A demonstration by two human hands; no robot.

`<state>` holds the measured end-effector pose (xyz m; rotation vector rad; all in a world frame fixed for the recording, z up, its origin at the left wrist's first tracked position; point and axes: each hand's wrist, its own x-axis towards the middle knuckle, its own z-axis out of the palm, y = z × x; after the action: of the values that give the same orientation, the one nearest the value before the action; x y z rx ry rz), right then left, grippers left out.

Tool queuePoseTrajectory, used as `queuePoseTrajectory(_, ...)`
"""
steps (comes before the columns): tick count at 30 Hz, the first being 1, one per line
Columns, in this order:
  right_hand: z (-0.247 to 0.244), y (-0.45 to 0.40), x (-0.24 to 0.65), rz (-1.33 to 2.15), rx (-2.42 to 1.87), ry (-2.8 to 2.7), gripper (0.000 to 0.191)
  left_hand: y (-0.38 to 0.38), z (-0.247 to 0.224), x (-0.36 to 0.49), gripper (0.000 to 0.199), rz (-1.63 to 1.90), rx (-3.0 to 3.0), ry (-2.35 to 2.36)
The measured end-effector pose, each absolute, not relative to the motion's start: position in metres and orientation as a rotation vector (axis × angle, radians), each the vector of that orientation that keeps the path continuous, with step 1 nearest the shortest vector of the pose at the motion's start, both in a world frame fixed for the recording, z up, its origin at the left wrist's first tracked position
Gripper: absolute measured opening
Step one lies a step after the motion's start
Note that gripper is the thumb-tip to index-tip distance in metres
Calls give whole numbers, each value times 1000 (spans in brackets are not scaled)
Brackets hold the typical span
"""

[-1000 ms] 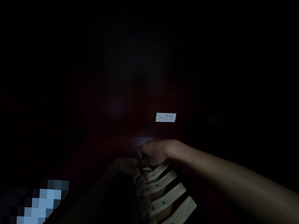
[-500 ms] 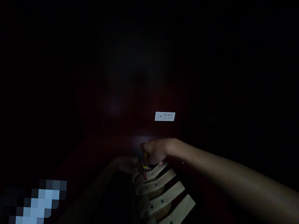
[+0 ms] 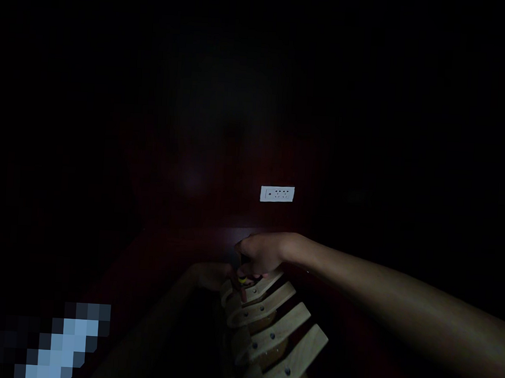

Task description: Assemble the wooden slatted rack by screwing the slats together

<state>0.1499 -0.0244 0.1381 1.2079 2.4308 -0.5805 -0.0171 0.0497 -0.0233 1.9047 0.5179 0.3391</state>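
Note:
Several pale, curved wooden slats (image 3: 271,337) lie in a row across a brown wooden bar (image 3: 266,358), with dark screw heads or holes along them. At the far end, my right hand (image 3: 263,255) is closed around a screwdriver-like tool (image 3: 242,279); only a yellow band and dark parts show between the fingers. Just left of it, my left hand (image 3: 213,276) reaches in low, its fingers closed on the farthest slat (image 3: 257,291) beside the tool. A fingertip rests on that slat's surface. Deep shadow hides most of the left fingers and the tool's tip.
A white wall socket (image 3: 277,194) is set in the dark red wall behind the hands. Below it runs a dark reddish surface (image 3: 181,239). A pixelated pale blue patch (image 3: 63,343) covers the lower left. Most of the surroundings are black.
The view has shifted slightly. Less of the yellow on the tool shows in my right hand, whose fingers have turned a little around it. The left hand stays at the farthest slat.

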Motion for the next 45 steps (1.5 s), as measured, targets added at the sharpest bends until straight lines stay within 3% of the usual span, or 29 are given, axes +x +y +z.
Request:
queuePoseTrajectory(11, 141, -27, 149, -548, 1183, 2437, 23, 56, -40, -20, 39, 169, 1604, 479)
queuePoseTrajectory(17, 140, -25, 146, -527, 1221, 2410, 20, 42, -26, -51, 41, 424, 1386, 432)
queuePoseTrajectory(22, 139, -25, 146, -559, 1238, 2406, 27, -4, -4, -66, 57, 520, 1487, 364)
queuePoseTrajectory(26, 138, -23, 147, -597, 1236, 2410, 29, -33, 1, -52, 43, 516, 1708, 515)
queuePoseTrajectory(35, 142, -27, 145, -593, 1221, 2424, 26, -29, -27, -28, 42, 718, 1873, 722)
queuePoseTrajectory(45, 149, -35, 141, -571, 1236, 2409, 27, -33, -49, -8, 40, 884, 1584, 966)
